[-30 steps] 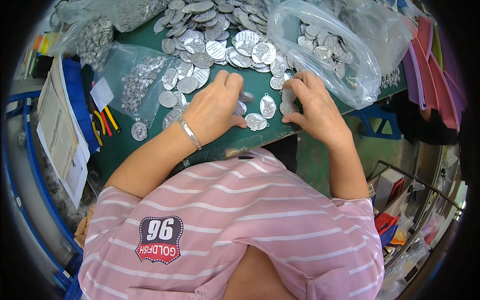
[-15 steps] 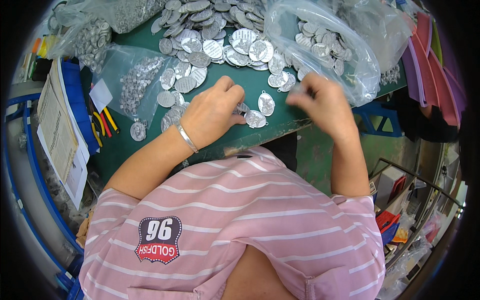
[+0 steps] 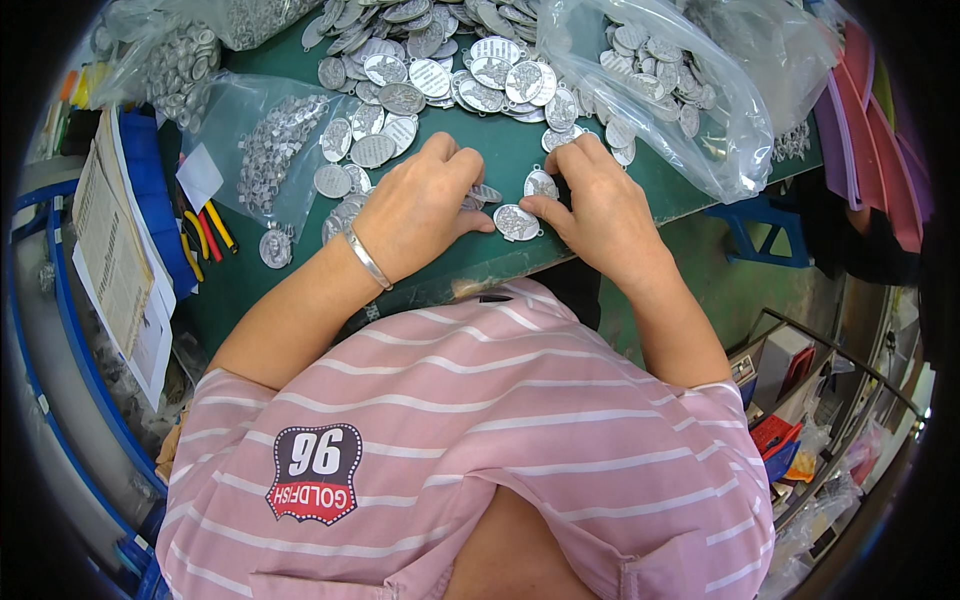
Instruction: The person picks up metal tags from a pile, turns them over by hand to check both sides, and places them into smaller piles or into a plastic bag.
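Note:
My left hand (image 3: 420, 208), with a silver bangle on its wrist, rests on the green table. Its curled fingers and thumb are closed around silver oval medals (image 3: 484, 194), mostly hidden by the hand. Facing it, my right hand (image 3: 602, 205) has its thumb and fingers closed at the edge of an embossed oval medal (image 3: 540, 184) with a small loop. The thumb tip also lies by another oval medal (image 3: 516, 223) just nearer me. More loose medals (image 3: 373, 151) lie left of and beyond my left hand.
A big heap of medals (image 3: 430, 77) covers the far middle. Clear plastic bags of medals (image 3: 668, 75) and small metal pieces (image 3: 270, 150) flank it. Pliers (image 3: 212, 232) and papers lie left. A blue stool (image 3: 757, 236) stands beyond the table's right edge.
My right hand has moved left from the table's right side, and its fingers now close on the upright oval medal. My left hand stays around its medals. The view has shifted slightly.

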Motion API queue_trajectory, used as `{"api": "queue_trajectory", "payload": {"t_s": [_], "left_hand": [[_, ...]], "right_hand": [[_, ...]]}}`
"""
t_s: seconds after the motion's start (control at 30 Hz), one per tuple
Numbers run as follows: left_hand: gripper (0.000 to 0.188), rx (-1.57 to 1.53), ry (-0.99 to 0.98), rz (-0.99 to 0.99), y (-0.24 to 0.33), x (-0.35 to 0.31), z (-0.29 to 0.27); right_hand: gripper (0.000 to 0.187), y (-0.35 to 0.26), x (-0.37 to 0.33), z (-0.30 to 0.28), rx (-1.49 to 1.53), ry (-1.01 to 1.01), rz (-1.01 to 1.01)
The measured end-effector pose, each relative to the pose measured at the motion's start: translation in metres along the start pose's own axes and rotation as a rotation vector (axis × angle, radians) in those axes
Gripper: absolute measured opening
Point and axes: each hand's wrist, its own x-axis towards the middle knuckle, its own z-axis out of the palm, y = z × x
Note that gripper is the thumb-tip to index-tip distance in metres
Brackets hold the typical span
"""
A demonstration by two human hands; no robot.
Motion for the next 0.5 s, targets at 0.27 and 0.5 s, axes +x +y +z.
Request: {"api": "queue_trajectory", "payload": {"t_s": [0.27, 0.5], "left_hand": [[0.041, -0.015, -0.088, -0.020, -0.002, -0.005, -0.009], [0.040, 0.011, -0.109, -0.017, -0.003, -0.005, -0.011]], "right_hand": [[0.035, -0.008, 0.000, -0.003, 0.389, -0.184, 0.048], [0.032, -0.018, -0.001, 0.003, 0.305, -0.282, -0.003]]}}
